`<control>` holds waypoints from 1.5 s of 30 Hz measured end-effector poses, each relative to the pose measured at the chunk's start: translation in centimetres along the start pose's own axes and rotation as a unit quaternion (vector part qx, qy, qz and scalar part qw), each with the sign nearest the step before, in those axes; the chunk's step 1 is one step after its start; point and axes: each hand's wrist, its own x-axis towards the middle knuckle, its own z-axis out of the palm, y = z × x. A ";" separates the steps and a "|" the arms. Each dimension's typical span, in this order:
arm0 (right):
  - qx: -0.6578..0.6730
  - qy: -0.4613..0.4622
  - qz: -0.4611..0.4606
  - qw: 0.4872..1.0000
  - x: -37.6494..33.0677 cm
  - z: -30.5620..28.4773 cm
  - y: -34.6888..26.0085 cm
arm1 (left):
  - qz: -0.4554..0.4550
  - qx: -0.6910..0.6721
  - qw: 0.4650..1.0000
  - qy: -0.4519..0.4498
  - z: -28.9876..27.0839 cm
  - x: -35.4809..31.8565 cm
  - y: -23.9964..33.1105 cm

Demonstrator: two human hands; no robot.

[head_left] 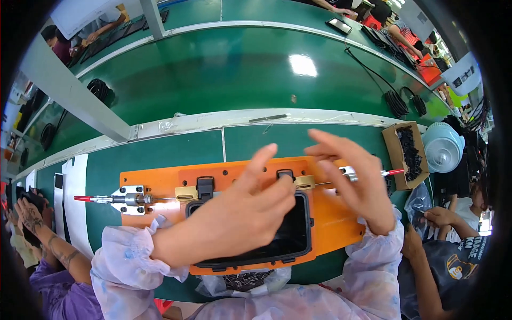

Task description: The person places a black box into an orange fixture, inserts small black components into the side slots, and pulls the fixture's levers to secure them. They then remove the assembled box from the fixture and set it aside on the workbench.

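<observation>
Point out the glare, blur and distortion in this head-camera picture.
Head view: a white glare patch lies on the glossy green belt; still in the head view, the right hand looks slightly motion-blurred at the fingers; also there, fisheye distortion bows the white rail, and the corners fall to black.

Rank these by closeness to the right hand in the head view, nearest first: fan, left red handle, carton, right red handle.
1. Right red handle, just right of the right hand.
2. Carton, farther right.
3. Fan, beyond the carton.
4. Left red handle, far left.
</observation>
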 end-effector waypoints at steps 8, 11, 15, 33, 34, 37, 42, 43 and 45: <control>0.050 0.215 0.201 0.954 -4.8 -2.6 -1.6 | -0.029 -0.195 0.978 0.066 1.7 -0.4 -2.3; 0.013 0.269 0.190 0.944 -6.7 -3.5 -1.0 | -0.037 -0.265 0.955 0.125 2.4 -0.2 -2.9; -0.023 0.313 0.187 0.931 -8.8 -3.3 0.3 | -0.033 -0.261 0.954 0.144 3.1 0.1 -2.9; -0.044 0.329 0.197 0.923 -10.0 -1.7 1.6 | -0.011 -0.306 0.938 0.162 3.9 0.3 -3.7; -0.039 0.333 0.198 0.921 -9.9 -1.4 2.0 | -0.019 -0.276 0.944 0.179 4.3 0.4 -3.2; -0.042 0.343 0.199 0.917 -9.9 -1.7 2.1 | -0.014 -0.222 0.960 0.169 3.7 0.6 -2.4; -0.042 0.352 0.209 0.911 -10.0 -2.3 1.6 | 0.075 0.010 0.997 0.006 0.1 1.1 -1.3; -0.036 0.349 0.201 0.914 -9.7 -1.8 1.7 | 0.080 0.016 0.997 0.013 0.6 0.9 -1.7; -0.003 0.351 0.191 0.917 -9.3 -1.1 1.7 | -0.068 -0.262 0.955 0.118 2.4 0.0 -2.8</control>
